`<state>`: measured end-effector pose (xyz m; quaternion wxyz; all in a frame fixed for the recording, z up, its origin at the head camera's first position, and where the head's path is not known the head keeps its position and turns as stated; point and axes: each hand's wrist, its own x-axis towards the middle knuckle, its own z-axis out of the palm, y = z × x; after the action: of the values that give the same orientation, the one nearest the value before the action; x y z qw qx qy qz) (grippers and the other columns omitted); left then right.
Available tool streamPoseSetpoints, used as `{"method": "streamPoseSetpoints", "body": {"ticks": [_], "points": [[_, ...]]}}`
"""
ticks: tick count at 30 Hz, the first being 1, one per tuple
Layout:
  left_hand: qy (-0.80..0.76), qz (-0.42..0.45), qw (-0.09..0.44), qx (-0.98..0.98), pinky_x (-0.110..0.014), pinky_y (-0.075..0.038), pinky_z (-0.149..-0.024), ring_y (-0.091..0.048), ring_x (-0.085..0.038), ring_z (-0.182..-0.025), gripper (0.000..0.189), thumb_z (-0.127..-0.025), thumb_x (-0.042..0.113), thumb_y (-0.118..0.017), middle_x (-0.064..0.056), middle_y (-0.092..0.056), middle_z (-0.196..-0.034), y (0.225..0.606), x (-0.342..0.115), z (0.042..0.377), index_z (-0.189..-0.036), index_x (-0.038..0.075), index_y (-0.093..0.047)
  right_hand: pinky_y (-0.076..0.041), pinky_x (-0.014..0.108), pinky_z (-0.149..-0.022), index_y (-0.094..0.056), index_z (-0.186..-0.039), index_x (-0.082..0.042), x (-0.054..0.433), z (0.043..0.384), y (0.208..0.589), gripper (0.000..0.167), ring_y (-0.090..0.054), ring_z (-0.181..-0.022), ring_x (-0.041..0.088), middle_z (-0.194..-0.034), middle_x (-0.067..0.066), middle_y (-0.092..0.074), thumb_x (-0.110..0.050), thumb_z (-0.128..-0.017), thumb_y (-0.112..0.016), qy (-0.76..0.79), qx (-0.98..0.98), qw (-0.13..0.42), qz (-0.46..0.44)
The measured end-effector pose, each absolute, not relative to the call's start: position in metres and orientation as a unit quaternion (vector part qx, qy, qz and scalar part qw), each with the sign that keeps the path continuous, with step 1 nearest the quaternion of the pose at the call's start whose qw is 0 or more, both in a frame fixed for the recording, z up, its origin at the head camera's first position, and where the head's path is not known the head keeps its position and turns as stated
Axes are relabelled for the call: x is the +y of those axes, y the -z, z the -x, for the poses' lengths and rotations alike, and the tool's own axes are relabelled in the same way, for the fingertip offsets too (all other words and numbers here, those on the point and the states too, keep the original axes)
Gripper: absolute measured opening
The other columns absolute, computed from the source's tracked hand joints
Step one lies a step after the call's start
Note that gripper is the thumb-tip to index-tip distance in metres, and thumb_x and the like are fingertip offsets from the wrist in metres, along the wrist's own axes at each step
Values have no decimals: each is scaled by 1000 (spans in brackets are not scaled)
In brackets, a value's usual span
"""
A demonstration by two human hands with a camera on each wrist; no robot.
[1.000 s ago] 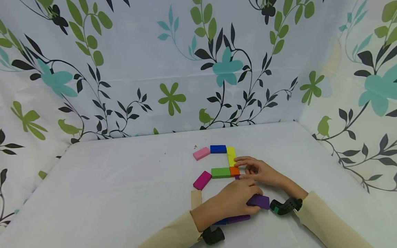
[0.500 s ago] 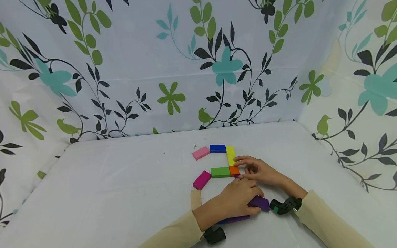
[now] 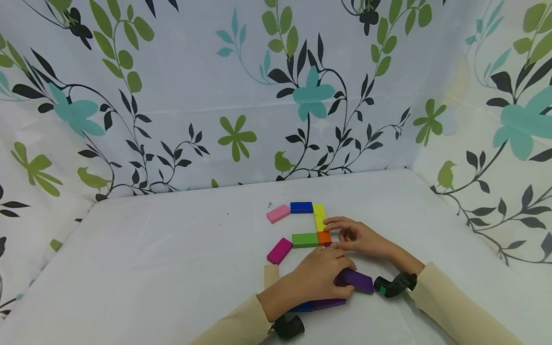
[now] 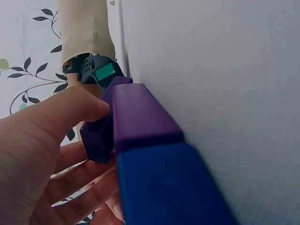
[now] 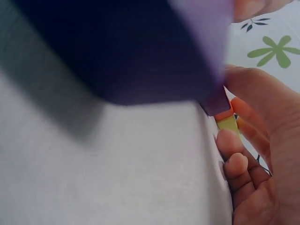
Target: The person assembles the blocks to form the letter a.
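Observation:
My left hand [image 3: 316,275] pinches a dark purple block [image 3: 361,281] between thumb and fingers, low over the table at the near end of the row. In the left wrist view the thumb lies against this purple block [image 4: 99,136], beside another purple block [image 4: 143,115] and a blue block [image 4: 168,183]. My right hand [image 3: 364,238] rests at the right side of the row, fingertips at the yellow block [image 3: 319,216] and thumb by the orange block [image 3: 324,238]. Its thumb touches a small visible end of a purple block [image 5: 218,104] in the right wrist view.
A green block [image 3: 304,240], a magenta block [image 3: 279,250] and a natural wood block [image 3: 271,275] continue the row leftward. Farther back lie a blue block [image 3: 301,207] and a pink block [image 3: 278,213]. A leaf-patterned cloth [image 3: 172,110] hangs behind the white table [image 3: 172,239].
My left hand has drawn slightly to the left, and more of the purple block shows beyond its fingers. The right hand stays at the yellow and orange blocks.

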<state>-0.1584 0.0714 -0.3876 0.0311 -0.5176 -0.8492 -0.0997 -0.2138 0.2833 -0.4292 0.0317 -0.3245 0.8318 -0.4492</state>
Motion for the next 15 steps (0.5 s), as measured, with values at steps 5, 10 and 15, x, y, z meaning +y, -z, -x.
{"method": "streamPoseSetpoints", "body": {"ticks": [5, 10, 15], "points": [[102, 523, 27, -846, -21, -43, -92, -53, -4, -111, 35, -89, 45, -66, 10, -65, -114, 388, 72, 159, -116, 23, -69, -42, 19, -61, -60, -127, 1, 284, 215, 430, 39, -49, -67, 11, -140, 25, -46, -6, -90, -69, 446, 831, 30, 332], [100, 524, 24, -846, -22, -41, -92, -52, -5, -112, 35, -89, 46, -66, 11, -64, -115, 388, 72, 159, -117, 24, -69, -43, 19, -61, -59, -127, 2, 284, 216, 428, 39, -48, -66, 12, -140, 26, -46, -6, -90, -68, 449, 826, 33, 340], [104, 523, 17, -846, -25, -40, -94, -49, -7, -114, 35, -90, 45, -66, 12, -64, -116, 388, 71, 159, -119, 25, -68, -44, 19, -62, -59, -128, 1, 284, 217, 428, 39, -49, -66, 12, -142, 25, -45, -7, -90, -68, 448, 827, 43, 336]]}}
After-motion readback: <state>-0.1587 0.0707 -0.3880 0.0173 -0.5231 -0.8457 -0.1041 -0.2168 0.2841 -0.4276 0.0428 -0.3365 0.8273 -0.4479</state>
